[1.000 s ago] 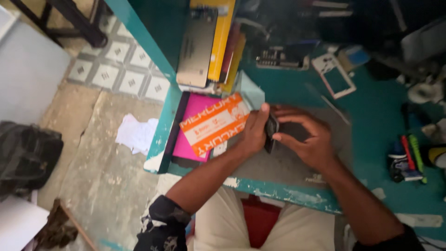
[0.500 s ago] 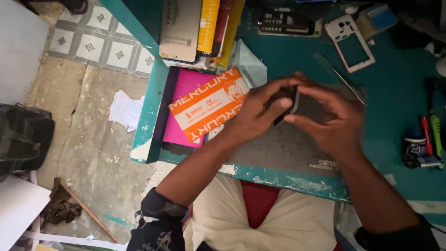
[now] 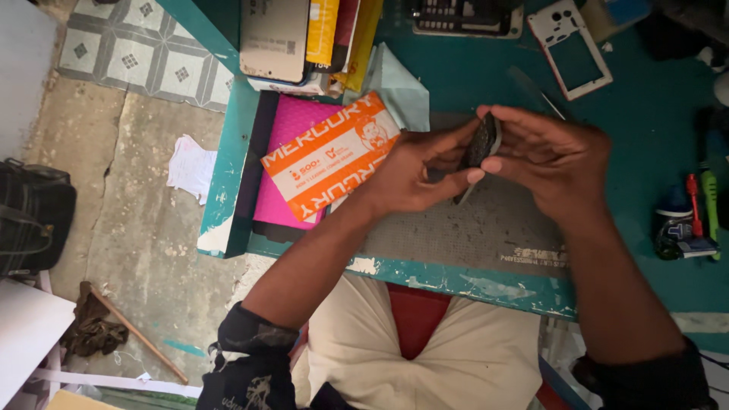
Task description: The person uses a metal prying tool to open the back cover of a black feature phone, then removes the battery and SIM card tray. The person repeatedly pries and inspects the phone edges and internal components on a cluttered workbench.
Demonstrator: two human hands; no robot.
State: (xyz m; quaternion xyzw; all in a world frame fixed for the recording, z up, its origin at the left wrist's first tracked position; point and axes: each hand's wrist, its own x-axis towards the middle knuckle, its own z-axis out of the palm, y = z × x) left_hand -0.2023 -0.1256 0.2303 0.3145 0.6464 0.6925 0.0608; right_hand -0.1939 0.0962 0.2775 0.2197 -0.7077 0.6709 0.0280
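Two hands, left hand and right hand, are together, clamped on one dark phone above one grey mat, with one orange box just left of them.

This looks like a small phone-repair workshop. A worn teal workbench with chipped paint carries a grey cutting mat, and a bare white phone frame lies near the far edge beside a dark keypad handset. Flat phone-part boxes are stacked at the far left corner, with an orange-and-white carton on a pink sleeve. Red and green screwdrivers sit at the right edge. The floor beneath is cracked concrete and patterned tile, with a black bag set on it.
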